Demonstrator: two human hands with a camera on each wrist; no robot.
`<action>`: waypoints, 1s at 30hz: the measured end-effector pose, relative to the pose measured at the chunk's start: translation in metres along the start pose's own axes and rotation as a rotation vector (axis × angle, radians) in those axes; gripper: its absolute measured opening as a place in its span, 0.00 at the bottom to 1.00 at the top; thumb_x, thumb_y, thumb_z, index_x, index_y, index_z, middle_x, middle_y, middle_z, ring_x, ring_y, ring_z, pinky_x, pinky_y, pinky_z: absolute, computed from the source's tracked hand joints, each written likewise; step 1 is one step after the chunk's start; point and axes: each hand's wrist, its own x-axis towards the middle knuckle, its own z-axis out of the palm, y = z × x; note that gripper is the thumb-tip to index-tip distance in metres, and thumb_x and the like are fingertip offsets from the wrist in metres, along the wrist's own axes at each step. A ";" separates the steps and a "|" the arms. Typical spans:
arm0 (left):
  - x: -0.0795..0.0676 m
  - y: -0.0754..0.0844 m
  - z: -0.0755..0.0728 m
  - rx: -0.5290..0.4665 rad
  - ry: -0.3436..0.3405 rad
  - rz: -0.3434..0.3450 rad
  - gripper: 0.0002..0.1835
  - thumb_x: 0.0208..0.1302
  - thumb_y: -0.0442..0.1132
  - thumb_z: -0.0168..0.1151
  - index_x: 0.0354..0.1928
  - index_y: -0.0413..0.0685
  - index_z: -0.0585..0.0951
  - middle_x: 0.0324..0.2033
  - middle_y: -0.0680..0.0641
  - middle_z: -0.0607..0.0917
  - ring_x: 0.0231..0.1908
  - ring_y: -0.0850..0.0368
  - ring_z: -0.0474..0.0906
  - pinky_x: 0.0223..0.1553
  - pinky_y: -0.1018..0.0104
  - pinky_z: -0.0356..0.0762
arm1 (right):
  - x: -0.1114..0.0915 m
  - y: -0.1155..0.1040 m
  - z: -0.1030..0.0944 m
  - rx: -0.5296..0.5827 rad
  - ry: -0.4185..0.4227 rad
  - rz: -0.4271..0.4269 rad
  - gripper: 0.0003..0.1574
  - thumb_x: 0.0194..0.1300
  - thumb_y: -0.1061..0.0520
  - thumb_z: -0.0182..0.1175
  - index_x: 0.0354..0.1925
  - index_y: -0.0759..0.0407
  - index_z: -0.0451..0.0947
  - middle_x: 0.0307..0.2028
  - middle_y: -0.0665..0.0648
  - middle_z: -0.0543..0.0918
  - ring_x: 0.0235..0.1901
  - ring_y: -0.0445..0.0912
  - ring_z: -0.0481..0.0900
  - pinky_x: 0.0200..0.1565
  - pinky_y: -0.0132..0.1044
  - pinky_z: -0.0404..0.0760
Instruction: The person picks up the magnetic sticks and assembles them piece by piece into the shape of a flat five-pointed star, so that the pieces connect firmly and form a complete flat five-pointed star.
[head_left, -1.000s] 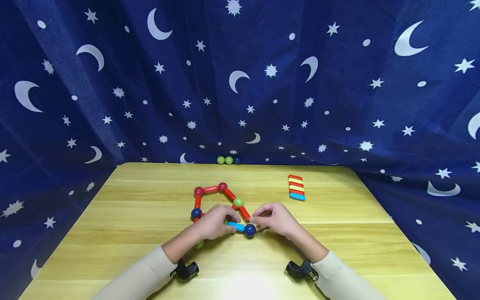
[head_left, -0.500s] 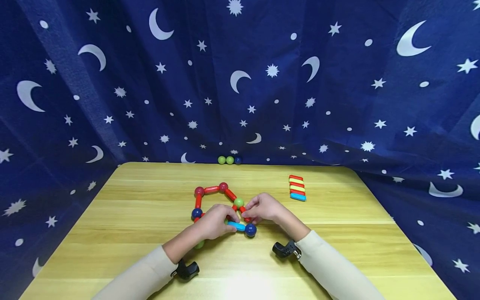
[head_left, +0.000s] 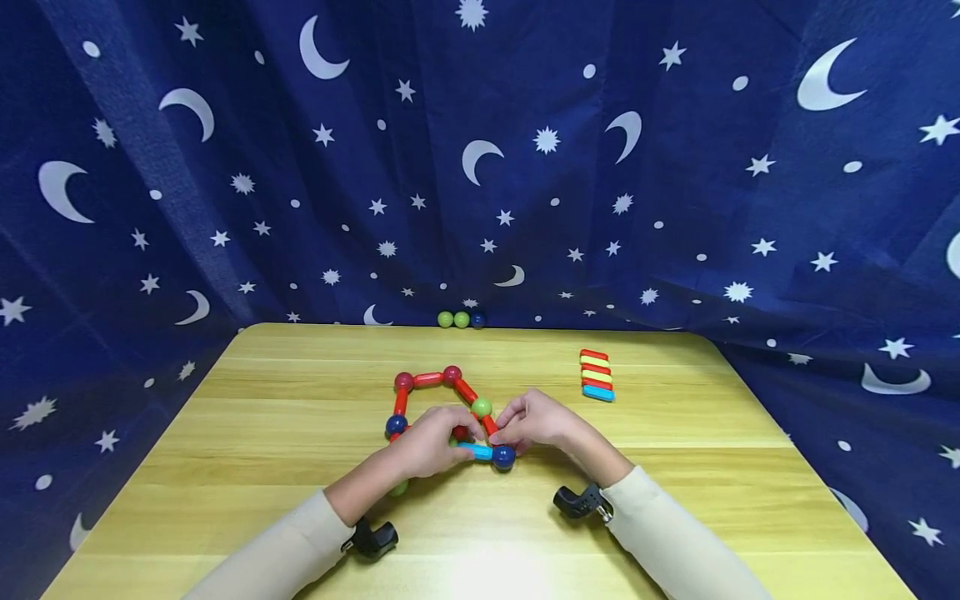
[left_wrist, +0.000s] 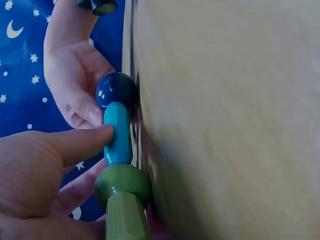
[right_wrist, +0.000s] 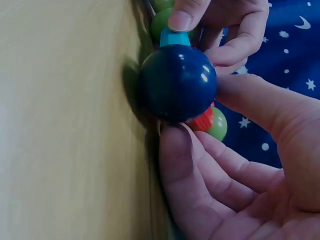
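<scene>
A frame of magnetic rods and balls lies on the table. My left hand [head_left: 431, 443] pinches a light blue rod [left_wrist: 118, 135] between thumb and fingers. One end of this rod meets a dark blue ball [right_wrist: 177, 83], the other a green ball [left_wrist: 122, 184]. My right hand [head_left: 542, 419] pinches the lower end of a red rod [head_left: 490, 425], right beside the dark blue ball; in the right wrist view the ball mostly hides that rod. Its upper end joins a light green ball [head_left: 482, 407]. My left hand covers part of the frame's middle.
Two dark red balls, one of them a corner ball [head_left: 404, 381], and more red rods form the far side of the frame. Spare rods [head_left: 597, 375] lie stacked at the back right. Two green balls [head_left: 453, 319] and a blue ball [head_left: 477, 320] sit at the back edge.
My right hand has moved left onto the red rod and taken hold of it, then come down slightly, bringing its lower end to the dark blue ball. My left hand stays in place.
</scene>
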 end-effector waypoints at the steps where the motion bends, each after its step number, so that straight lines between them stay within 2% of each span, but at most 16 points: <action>1: 0.000 0.000 0.000 0.005 0.014 -0.006 0.09 0.62 0.37 0.75 0.43 0.55 0.87 0.45 0.54 0.84 0.43 0.58 0.78 0.47 0.66 0.77 | -0.002 0.001 -0.002 0.003 -0.005 -0.004 0.17 0.61 0.59 0.73 0.42 0.70 0.82 0.29 0.56 0.89 0.26 0.43 0.85 0.33 0.41 0.88; 3: 0.001 -0.001 0.000 0.014 0.043 -0.031 0.11 0.64 0.37 0.72 0.48 0.52 0.85 0.49 0.49 0.81 0.45 0.55 0.79 0.48 0.63 0.78 | -0.007 0.005 -0.007 0.021 0.006 -0.021 0.17 0.63 0.57 0.72 0.43 0.70 0.82 0.30 0.58 0.88 0.27 0.45 0.85 0.34 0.42 0.88; 6: 0.003 0.000 0.000 0.049 0.070 -0.099 0.16 0.67 0.36 0.69 0.55 0.46 0.82 0.49 0.45 0.79 0.44 0.54 0.79 0.46 0.61 0.80 | -0.012 0.016 -0.021 0.024 0.080 -0.078 0.18 0.66 0.55 0.69 0.46 0.70 0.82 0.33 0.63 0.89 0.29 0.47 0.86 0.35 0.42 0.87; 9: 0.005 0.001 -0.001 0.072 0.060 -0.147 0.19 0.68 0.34 0.67 0.59 0.40 0.80 0.45 0.44 0.83 0.40 0.56 0.80 0.42 0.63 0.82 | -0.016 0.029 -0.041 0.000 0.203 -0.149 0.18 0.67 0.56 0.69 0.47 0.70 0.82 0.37 0.67 0.88 0.29 0.47 0.85 0.34 0.41 0.87; 12: 0.006 0.001 -0.004 0.077 0.026 -0.166 0.18 0.68 0.33 0.66 0.59 0.38 0.81 0.39 0.47 0.85 0.35 0.59 0.78 0.38 0.65 0.80 | -0.023 0.039 -0.063 -0.070 0.337 -0.198 0.15 0.67 0.57 0.69 0.45 0.69 0.84 0.37 0.69 0.88 0.27 0.48 0.84 0.32 0.41 0.86; 16: 0.004 0.000 -0.011 0.100 -0.024 -0.155 0.16 0.66 0.30 0.65 0.56 0.40 0.83 0.37 0.48 0.85 0.35 0.59 0.77 0.40 0.63 0.79 | -0.033 0.050 -0.089 -0.308 0.513 -0.219 0.09 0.65 0.57 0.70 0.41 0.63 0.87 0.33 0.60 0.89 0.29 0.47 0.83 0.33 0.36 0.83; 19: 0.002 0.000 -0.020 0.112 -0.068 -0.128 0.14 0.66 0.28 0.66 0.53 0.40 0.84 0.38 0.47 0.86 0.38 0.56 0.78 0.44 0.58 0.80 | -0.038 0.058 -0.103 -0.488 0.599 -0.197 0.06 0.63 0.57 0.71 0.38 0.58 0.88 0.32 0.55 0.87 0.31 0.44 0.79 0.36 0.36 0.77; 22: 0.000 -0.001 -0.027 0.113 -0.106 -0.112 0.13 0.65 0.26 0.65 0.51 0.40 0.85 0.39 0.46 0.87 0.41 0.54 0.80 0.49 0.54 0.81 | -0.042 0.064 -0.112 -0.574 0.620 -0.153 0.05 0.61 0.58 0.72 0.36 0.58 0.88 0.33 0.56 0.85 0.31 0.45 0.76 0.36 0.39 0.73; 25: 0.001 -0.001 -0.028 0.105 -0.103 -0.115 0.12 0.64 0.25 0.65 0.49 0.39 0.86 0.39 0.46 0.87 0.40 0.54 0.80 0.49 0.55 0.81 | -0.043 0.067 -0.116 -0.612 0.613 -0.118 0.06 0.59 0.59 0.72 0.36 0.58 0.88 0.34 0.58 0.85 0.31 0.45 0.76 0.35 0.39 0.71; 28: 0.003 0.002 -0.019 0.106 -0.056 -0.132 0.11 0.66 0.32 0.67 0.49 0.38 0.85 0.35 0.46 0.86 0.34 0.56 0.79 0.41 0.60 0.81 | -0.043 0.068 -0.117 -0.622 0.598 -0.096 0.07 0.58 0.59 0.73 0.37 0.59 0.88 0.33 0.57 0.87 0.30 0.45 0.78 0.34 0.39 0.73; 30: 0.005 0.006 -0.011 0.130 -0.019 -0.150 0.16 0.67 0.40 0.69 0.52 0.37 0.83 0.37 0.47 0.85 0.33 0.58 0.77 0.37 0.64 0.79 | -0.042 0.068 -0.116 -0.625 0.586 -0.085 0.08 0.58 0.59 0.73 0.37 0.60 0.88 0.32 0.57 0.88 0.30 0.45 0.80 0.35 0.40 0.75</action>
